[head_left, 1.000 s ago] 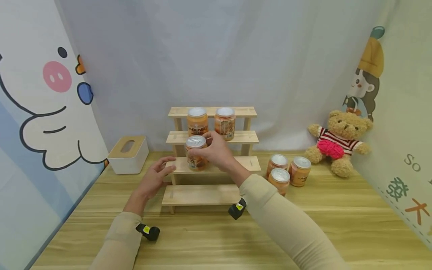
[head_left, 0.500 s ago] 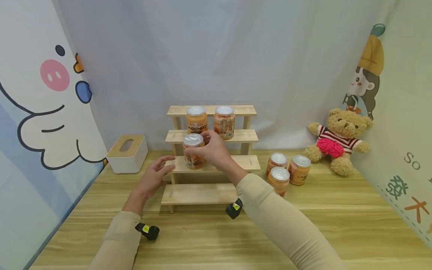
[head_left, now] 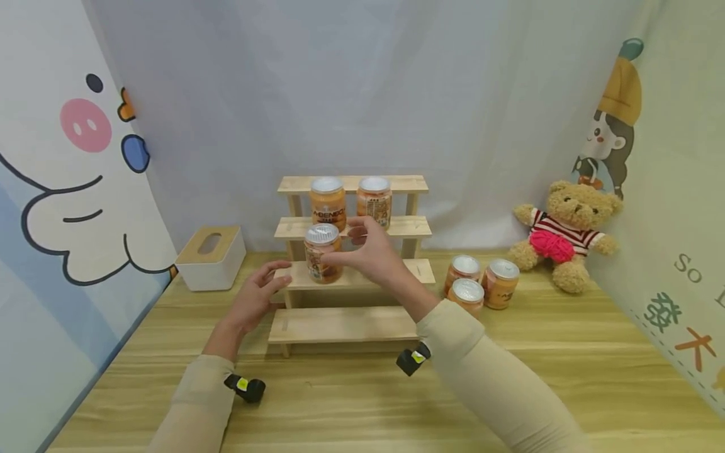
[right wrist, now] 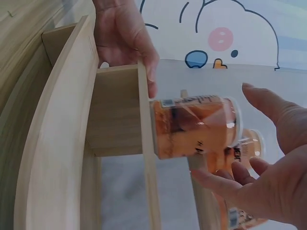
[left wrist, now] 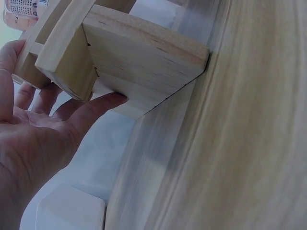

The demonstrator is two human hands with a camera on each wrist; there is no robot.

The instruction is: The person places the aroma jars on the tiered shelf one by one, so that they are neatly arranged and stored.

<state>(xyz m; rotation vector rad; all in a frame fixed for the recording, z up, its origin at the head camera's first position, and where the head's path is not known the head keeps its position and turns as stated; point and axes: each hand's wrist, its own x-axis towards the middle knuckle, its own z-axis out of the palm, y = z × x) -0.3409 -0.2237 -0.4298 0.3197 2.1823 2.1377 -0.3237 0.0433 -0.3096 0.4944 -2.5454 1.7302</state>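
Observation:
A jar of orange contents with a silver lid (head_left: 316,259) stands upright on the second tier from the bottom of a wooden step shelf (head_left: 345,324). My right hand (head_left: 374,255) is beside it, fingers spread; in the right wrist view a gap shows between those fingers (right wrist: 254,93) and the jar (right wrist: 192,129). My left hand (head_left: 255,299) holds the left end of the shelf, its fingertips against the wood (left wrist: 144,52) in the left wrist view. Two similar jars, one labelled (head_left: 328,204) and one showing small print (head_left: 374,200), stand on the tier above.
Three more jars (head_left: 501,286) cluster on the wooden table (head_left: 351,402), right of the shelf. Behind them sits a teddy bear (head_left: 572,233). A white tissue box with a wooden top (head_left: 212,258) is at the back left. Printed curtains border the table.
My right hand has let go of the jar and drawn slightly to the right, its fingers opening. The jar stays on its tier. My left hand stays at the shelf end.

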